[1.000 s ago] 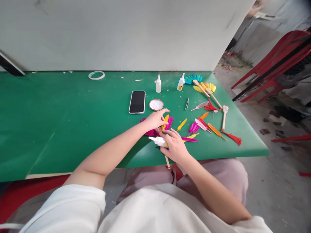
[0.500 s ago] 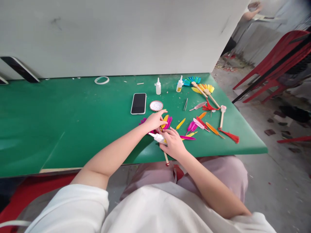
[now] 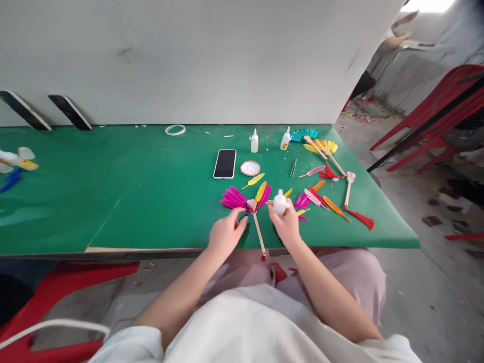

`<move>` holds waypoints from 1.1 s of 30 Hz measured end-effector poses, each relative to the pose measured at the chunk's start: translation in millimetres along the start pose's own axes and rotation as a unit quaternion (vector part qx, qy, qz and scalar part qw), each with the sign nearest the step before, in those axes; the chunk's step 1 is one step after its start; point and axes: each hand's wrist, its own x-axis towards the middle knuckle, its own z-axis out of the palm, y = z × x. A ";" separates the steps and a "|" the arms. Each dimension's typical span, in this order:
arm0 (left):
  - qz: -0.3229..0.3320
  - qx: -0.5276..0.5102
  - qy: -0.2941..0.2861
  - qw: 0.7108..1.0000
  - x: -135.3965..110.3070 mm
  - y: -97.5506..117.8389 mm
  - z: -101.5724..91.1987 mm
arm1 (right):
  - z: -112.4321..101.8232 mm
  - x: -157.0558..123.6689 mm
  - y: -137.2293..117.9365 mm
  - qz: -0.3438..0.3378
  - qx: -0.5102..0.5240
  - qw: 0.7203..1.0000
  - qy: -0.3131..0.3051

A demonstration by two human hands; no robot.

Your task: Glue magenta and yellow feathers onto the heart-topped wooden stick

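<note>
Between hands: feather fan [image 3: 242,198], pink and yellow, flat on green table [image 3: 143,201], its stick [image 3: 259,234] pointing back over table edge. Right hand [image 3: 289,227] grips small white glue bottle [image 3: 280,202], upright, just right of fan; what is inside, cannot tell. Left hand [image 3: 226,233] loose, holds nothing, fingertips just beside fan. Past hands: phone [image 3: 225,164]; round dish [image 3: 250,168], whitish inside; two little bottles [image 3: 254,141], right one with some yellow stuff. Right of right hand: loose feathers [image 3: 321,196].

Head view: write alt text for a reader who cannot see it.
A person's right grip holds a glue bottle beside a pink and yellow feather fan on a green table; the left grip rests by its stick. Loose feathers lie to the right.
</note>
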 end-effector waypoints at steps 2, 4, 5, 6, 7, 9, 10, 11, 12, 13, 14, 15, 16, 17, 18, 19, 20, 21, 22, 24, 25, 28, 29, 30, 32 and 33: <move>0.035 0.068 -0.018 0.997 -8.0 13.7 11.4 | -4.3 7.8 2.2 0.067 0.072 0.995 0.032; 0.057 0.106 -0.022 0.992 -8.6 27.1 19.4 | -7.4 21.5 4.6 0.087 0.097 0.991 0.028; 0.063 0.113 -0.023 0.991 -7.1 32.7 22.3 | -8.5 30.1 5.5 0.094 0.100 0.990 0.018; 0.064 0.120 -0.025 0.990 -5.1 37.1 24.5 | -9.2 39.3 5.8 0.103 0.102 0.989 0.007; 0.063 0.126 -0.029 0.990 -3.0 40.4 26.2 | -9.6 48.5 5.6 0.111 0.104 0.988 -0.002; 0.061 0.141 -0.037 0.987 0.7 43.8 28.3 | -9.8 64.0 4.3 0.126 0.108 0.986 -0.017; 0.062 0.146 -0.041 0.986 1.7 44.2 28.9 | -9.9 69.2 3.4 0.131 0.111 0.985 -0.020; 0.065 0.148 -0.044 0.986 2.0 44.0 29.1 | -9.9 72.1 2.6 0.136 0.115 0.984 -0.019; 0.068 0.148 -0.044 0.986 1.5 43.3 29.0 | -10.1 72.5 2.0 0.140 0.121 0.983 -0.014; 0.068 0.148 -0.044 0.986 0.3 42.3 28.7 | -10.3 70.4 1.6 0.144 0.128 0.981 -0.005; 0.069 0.146 -0.040 0.986 -1.6 41.1 28.4 | -10.6 65.9 1.1 0.146 0.137 0.980 0.007; 0.071 0.139 -0.033 0.987 -4.2 39.9 28.1 | -10.9 59.4 0.5 0.146 0.146 0.978 0.022; 0.074 0.127 -0.021 0.989 -7.1 38.8 28.0 | -10.9 51.4 -0.5 0.145 0.156 0.976 0.041; 0.079 0.104 0.002 0.991 -10.1 37.7 28.2 | -10.5 42.3 -2.3 0.141 0.167 0.974 0.062; 0.085 0.074 0.029 0.993 -12.9 36.8 28.8 | -9.6 32.9 -5.1 0.136 0.179 0.971 0.080; 0.090 0.038 0.062 0.993 -15.4 36.1 29.7 | -8.0 23.5 -8.9 0.130 0.193 0.968 0.091; 0.096 0.000 0.093 0.991 -17.4 35.4 30.9 | -5.6 14.8 -13.8 0.123 0.208 0.966 0.094; 0.101 -0.033 0.119 0.987 -18.9 34.8 32.4 | -2.7 7.1 -19.5 0.117 0.231 0.962 0.085; 0.106 -0.060 0.138 0.983 -19.9 34.4 34.0 | 0.7 0.9 -25.4 0.118 0.280 0.950 0.071; 0.112 -0.089 0.155 0.978 -20.9 33.9 36.8 | 7.6 -6.8 -36.3 0.120 0.327 0.936 0.053; 0.112 -0.093 0.157 0.977 -21.1 34.0 37.8 | 10.7 -8.4 -40.3 0.121 0.340 0.931 0.052; 0.098 -0.113 0.155 0.977 -20.9 36.3 38.3 | 16.2 -7.4 -44.1 0.119 0.341 0.930 0.066; 0.083 -0.134 0.154 0.975 -20.4 37.9 37.5 | 16.9 -6.0 -43.2 0.120 0.340 0.930 0.072; 0.061 -0.172 0.153 0.971 -19.4 39.8 36.2 | 17.1 -4.5 -41.9 0.123 0.340 0.929 0.079; -0.001 -0.298 0.139 0.944 -15.5 44.1 32.8 | 17.0 -1.6 -39.6 0.132 0.344 0.926 0.083; -0.035 -0.379 0.121 0.917 -12.5 46.0 30.8 | 17.2 -0.4 -39.0 0.136 0.347 0.925 0.076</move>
